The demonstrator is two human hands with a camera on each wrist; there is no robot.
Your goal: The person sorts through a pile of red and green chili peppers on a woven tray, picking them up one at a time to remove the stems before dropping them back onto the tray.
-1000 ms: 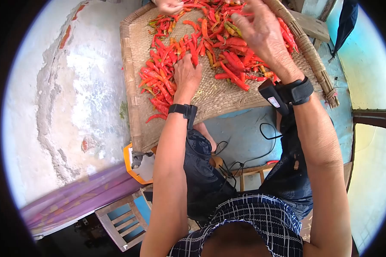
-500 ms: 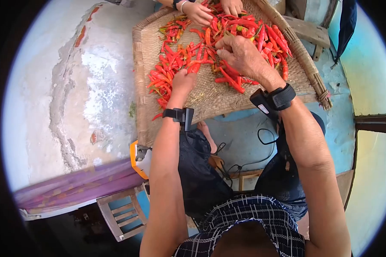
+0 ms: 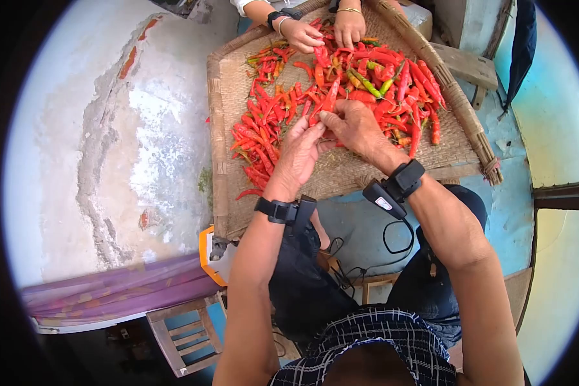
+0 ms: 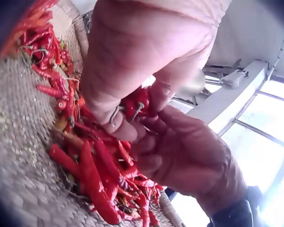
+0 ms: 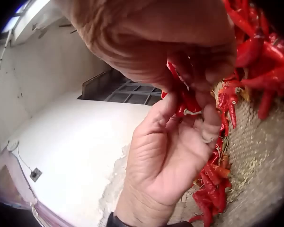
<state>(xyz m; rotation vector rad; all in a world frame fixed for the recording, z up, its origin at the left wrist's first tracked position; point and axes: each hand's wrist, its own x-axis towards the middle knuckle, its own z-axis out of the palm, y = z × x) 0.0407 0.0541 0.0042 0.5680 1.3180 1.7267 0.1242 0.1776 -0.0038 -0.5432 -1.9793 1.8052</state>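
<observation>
My left hand [image 3: 294, 156] and right hand [image 3: 361, 130] meet over the near part of a woven tray [image 3: 354, 172]. Between them are red chili peppers [image 3: 327, 101], gripped by the left hand's fingers and thumb. The right thumb and fingers pinch at the same peppers. In the left wrist view a glossy chili [image 4: 132, 105] shows its stem end between the two hands. A pale stem [image 5: 192, 112] stands out above the left fingers in the right wrist view. Parts of the held peppers are hidden by the fingers.
Small chilies [image 3: 258, 138] lie along the tray's left side, and a larger heap [image 3: 392, 83] lies to the right. Another person's hands [image 3: 350, 29] work at the far side, one holding a red chili. A wooden bench [image 3: 464, 64] stands beyond the right rim.
My left hand has moved right from the small chilies, and my right hand has come back from the heap to meet it. The other person's hands show more fully.
</observation>
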